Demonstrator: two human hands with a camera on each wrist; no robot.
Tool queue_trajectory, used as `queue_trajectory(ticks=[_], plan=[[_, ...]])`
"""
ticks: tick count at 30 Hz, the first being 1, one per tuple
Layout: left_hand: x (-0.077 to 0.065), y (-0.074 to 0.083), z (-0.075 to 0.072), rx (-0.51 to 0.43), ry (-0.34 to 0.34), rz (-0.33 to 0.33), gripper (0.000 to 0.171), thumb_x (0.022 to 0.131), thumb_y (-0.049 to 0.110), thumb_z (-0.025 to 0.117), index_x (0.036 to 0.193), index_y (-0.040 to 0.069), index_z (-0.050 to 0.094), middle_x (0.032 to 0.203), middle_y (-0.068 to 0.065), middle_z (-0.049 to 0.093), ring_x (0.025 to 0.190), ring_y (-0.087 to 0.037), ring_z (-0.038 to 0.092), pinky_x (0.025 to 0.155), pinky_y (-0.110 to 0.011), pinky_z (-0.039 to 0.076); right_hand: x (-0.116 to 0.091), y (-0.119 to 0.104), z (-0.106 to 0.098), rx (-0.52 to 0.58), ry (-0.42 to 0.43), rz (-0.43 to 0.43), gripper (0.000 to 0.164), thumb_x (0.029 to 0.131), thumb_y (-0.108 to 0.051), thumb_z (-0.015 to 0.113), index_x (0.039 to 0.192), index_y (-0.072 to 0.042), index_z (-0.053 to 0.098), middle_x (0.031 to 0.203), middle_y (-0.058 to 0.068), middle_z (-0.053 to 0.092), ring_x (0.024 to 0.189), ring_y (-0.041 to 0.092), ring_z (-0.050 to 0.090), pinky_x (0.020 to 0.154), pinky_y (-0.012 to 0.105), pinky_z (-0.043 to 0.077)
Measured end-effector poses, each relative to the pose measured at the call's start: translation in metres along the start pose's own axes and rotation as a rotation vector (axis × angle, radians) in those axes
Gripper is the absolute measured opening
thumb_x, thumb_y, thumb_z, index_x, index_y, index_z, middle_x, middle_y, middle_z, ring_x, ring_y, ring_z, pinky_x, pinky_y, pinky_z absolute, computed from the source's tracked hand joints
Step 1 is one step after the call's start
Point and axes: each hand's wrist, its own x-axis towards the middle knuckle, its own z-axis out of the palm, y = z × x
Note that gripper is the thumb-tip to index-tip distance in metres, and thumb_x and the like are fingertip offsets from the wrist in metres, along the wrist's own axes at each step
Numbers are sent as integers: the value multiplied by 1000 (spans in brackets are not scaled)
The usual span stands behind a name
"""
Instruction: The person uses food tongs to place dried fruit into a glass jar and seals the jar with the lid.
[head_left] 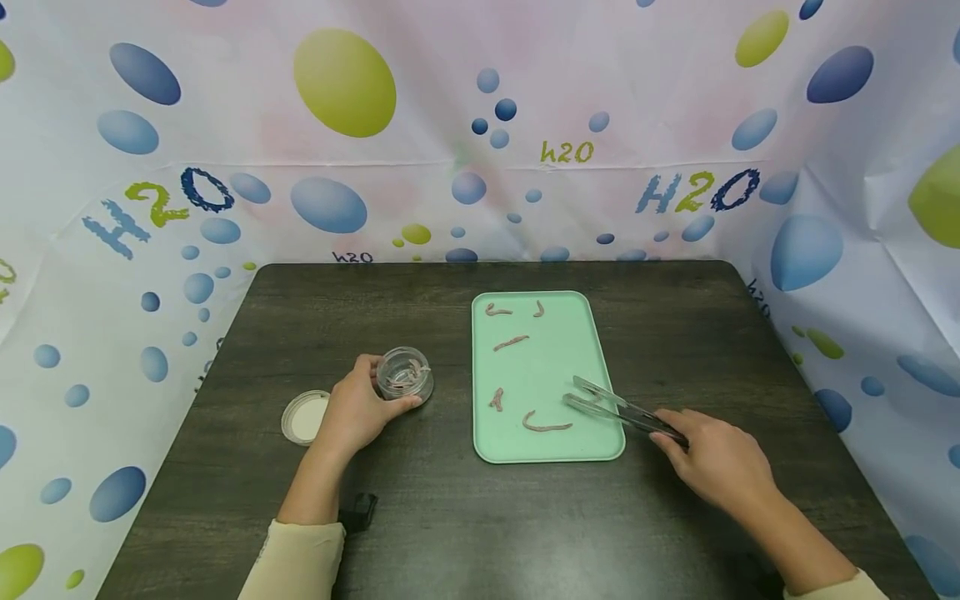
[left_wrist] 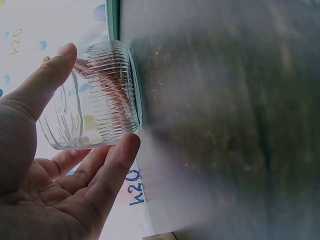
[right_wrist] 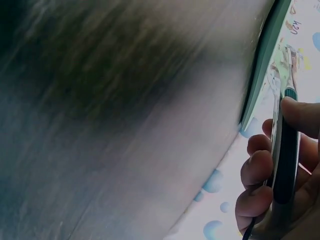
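My left hand (head_left: 362,414) holds a small clear glass jar (left_wrist: 62,122) upright on the table, thumb on one side and fingers on the other. Pinkish worm-like strands (left_wrist: 112,87) lie inside it against the ribbed wall. At the right, my right hand (head_left: 720,458) grips metal tongs with dark handles (right_wrist: 286,160). The tong tips are apart over the right part of a mint-green tray (head_left: 555,358), with nothing between them. Several worm-like strands lie spread on the tray, including a curved one (head_left: 547,427) near its front and a straighter one (head_left: 511,342) further back.
A round lid (head_left: 303,417) with a pale inside lies left of the jar, beside my left wrist. The dark wood-look table (head_left: 420,500) ends at a printed backdrop (head_left: 420,100) behind and at the sides. A black object (head_left: 362,512) shows by the left sleeve.
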Motion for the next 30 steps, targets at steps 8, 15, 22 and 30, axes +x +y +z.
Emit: queue_trajectory(ticks=[8,15,22,30], plan=[[0,0,0,0,4,0,94,88,46,91,156,2,44,139,-25,67,123,-41,68,98,-58,56,-2,2,0,-26,46,-39,37,99,-33,81,131,-15,79,95,3,80,55,4,49,46,28,34],[0,-1,1,6,0,2,94,89,47,91,157,2,43,137,-24,68,121,-40,69,96,-57,57,-1,1,1,-26,60,-45,32,98,-29,81,126,-13,81,104,8,84,58,9,60,45,29,35],[0,-1,1,7,1,7,96,89,48,90,158,2,42,138,-24,68,120,-40,69,96,-57,57,0,1,3,-10,79,-46,31,98,-28,81,125,-11,81,112,13,84,70,23,75,46,31,40],[0,-4,4,-11,-3,1,99,87,49,91,160,3,42,143,-26,66,129,-43,67,100,-58,56,1,2,6,24,97,-26,31,98,-28,82,124,-11,82,111,15,84,69,24,75,46,30,38]])
